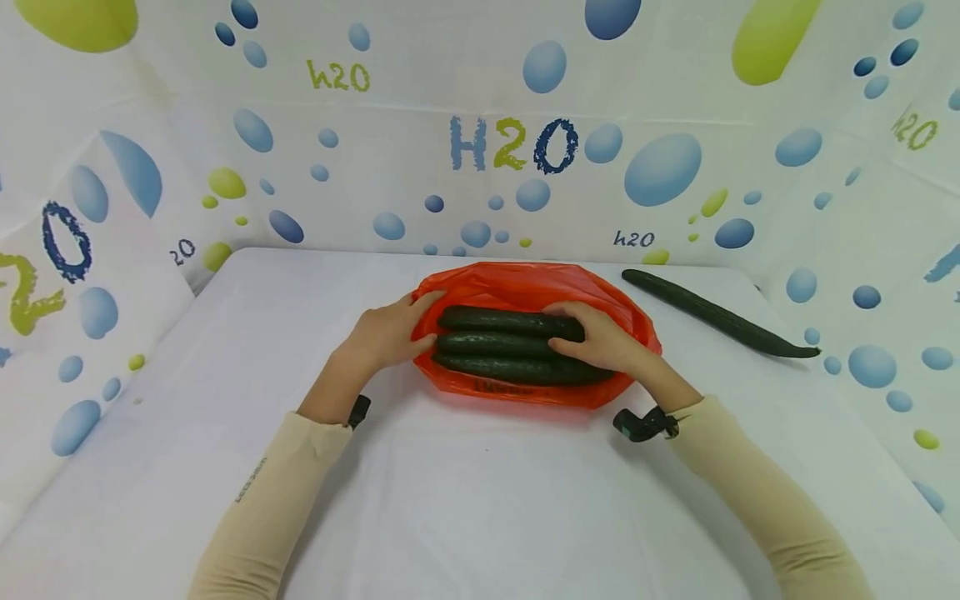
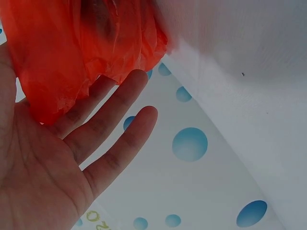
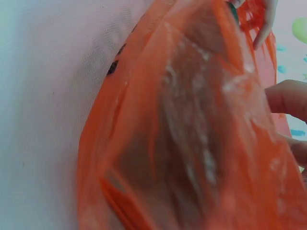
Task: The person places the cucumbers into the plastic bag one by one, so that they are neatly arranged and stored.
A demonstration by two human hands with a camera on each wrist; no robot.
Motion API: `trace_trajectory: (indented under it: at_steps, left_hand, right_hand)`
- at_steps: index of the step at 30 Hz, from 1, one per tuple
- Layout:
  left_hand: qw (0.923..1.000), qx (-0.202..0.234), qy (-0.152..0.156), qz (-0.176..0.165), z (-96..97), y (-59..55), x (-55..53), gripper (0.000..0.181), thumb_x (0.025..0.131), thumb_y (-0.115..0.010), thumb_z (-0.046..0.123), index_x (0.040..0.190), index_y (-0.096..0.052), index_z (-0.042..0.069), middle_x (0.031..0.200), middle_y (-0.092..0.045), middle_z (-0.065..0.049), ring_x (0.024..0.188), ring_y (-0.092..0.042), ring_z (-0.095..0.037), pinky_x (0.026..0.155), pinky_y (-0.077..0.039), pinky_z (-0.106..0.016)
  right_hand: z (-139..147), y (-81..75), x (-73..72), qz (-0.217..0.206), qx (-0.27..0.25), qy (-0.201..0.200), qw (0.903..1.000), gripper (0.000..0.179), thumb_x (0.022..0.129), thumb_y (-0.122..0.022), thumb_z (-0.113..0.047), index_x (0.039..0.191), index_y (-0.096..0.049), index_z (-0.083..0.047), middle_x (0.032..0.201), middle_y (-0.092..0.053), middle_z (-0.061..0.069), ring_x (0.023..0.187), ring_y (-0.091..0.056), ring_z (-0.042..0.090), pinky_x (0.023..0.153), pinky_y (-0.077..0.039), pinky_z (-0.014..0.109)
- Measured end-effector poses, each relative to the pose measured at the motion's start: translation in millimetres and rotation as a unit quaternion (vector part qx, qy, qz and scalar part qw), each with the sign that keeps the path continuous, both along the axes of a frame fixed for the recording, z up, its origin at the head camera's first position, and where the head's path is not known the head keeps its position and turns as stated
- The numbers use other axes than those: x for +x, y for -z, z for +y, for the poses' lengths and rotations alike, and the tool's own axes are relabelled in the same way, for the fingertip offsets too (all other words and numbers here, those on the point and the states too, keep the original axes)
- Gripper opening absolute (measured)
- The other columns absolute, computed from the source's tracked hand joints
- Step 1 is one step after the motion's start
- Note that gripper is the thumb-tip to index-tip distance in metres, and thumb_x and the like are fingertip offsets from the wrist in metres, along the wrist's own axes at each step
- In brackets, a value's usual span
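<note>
Three dark green cucumbers lie side by side in an orange-red plastic bag (image 1: 510, 279), whose mouth is spread wide. My right hand (image 1: 603, 337) grips the right part of the farthest cucumber (image 1: 495, 318), with the fingers over its far side and the thumb on its near side. The middle cucumber (image 1: 487, 343) and the nearest cucumber (image 1: 510, 368) lie in front of it. At the bag's left edge, my left hand (image 1: 382, 333) touches the plastic with fingers spread and fairly straight. In the right wrist view, the bag's plastic (image 3: 192, 120) covers most of the cucumbers.
Another long cucumber (image 1: 720, 312) lies slantwise on the white tablecloth (image 1: 487, 500), right of the bag. A white backdrop (image 1: 405, 167) printed with blue and green drops stands behind and at both sides of the table.
</note>
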State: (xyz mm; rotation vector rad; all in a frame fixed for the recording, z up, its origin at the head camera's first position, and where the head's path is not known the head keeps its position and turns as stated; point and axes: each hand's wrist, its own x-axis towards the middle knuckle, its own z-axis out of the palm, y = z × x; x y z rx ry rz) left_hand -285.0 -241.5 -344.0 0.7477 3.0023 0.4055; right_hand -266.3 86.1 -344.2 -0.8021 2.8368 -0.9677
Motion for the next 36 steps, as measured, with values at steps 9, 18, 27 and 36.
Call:
trace_trajectory:
  at_steps: [9, 18, 27, 36]
  left_hand:
    - [1.0, -0.001, 0.004, -0.005, -1.0, -0.4, -0.4, 0.068, 0.094, -0.062, 0.031, 0.152, -0.031, 0.016, 0.134, -0.053, -0.023, 0.1, -0.063, -0.035, 0.083, -0.055, -0.054]
    - [1.0, -0.002, 0.007, 0.004, -1.4, -1.8, -1.0, 0.067, 0.094, -0.062, 0.031, 0.152, -0.032, 0.015, 0.131, -0.055, -0.023, 0.093, -0.064, -0.034, 0.079, -0.057, -0.051]
    - [1.0, 0.0, 0.008, 0.003, -3.4, 1.0, 0.1, 0.067, 0.094, -0.062, 0.03, 0.151, -0.032, 0.013, 0.128, -0.056, -0.022, 0.091, -0.064, -0.033, 0.077, -0.057, -0.051]
    - [1.0, 0.001, 0.007, 0.004, -1.7, 0.7, -1.2, 0.068, 0.093, -0.062, 0.03, 0.152, -0.032, 0.014, 0.13, -0.056, -0.023, 0.093, -0.064, -0.034, 0.078, -0.057, -0.052]
  right_hand:
    - [7, -9.3, 5.2, -0.013, -0.047, -0.019, 0.9986, 0.051, 0.088, -0.072, -0.015, 0.133, -0.053, -0.001, 0.133, -0.056, 0.018, 0.125, -0.049, 0.036, 0.106, -0.037, 0.056]
    - [17, -24.7, 3.8, 0.031, -0.084, -0.036, 0.9954, 0.038, 0.088, -0.07, -0.004, 0.124, -0.06, 0.002, 0.126, -0.058, 0.02, 0.12, -0.053, 0.037, 0.1, -0.045, 0.056]
    - [42, -34.9, 4.6, 0.039, -0.153, 0.011, 0.9873, 0.033, 0.093, -0.063, -0.003, 0.124, -0.06, 0.003, 0.123, -0.06, 0.019, 0.115, -0.058, 0.028, 0.096, -0.051, 0.026]
    - [69, -39.7, 2.3, 0.046, -0.22, 0.09, 0.9703, 0.028, 0.096, -0.062, -0.013, 0.119, -0.064, 0.002, 0.112, -0.066, -0.002, 0.098, -0.065, 0.007, 0.087, -0.051, 0.014]
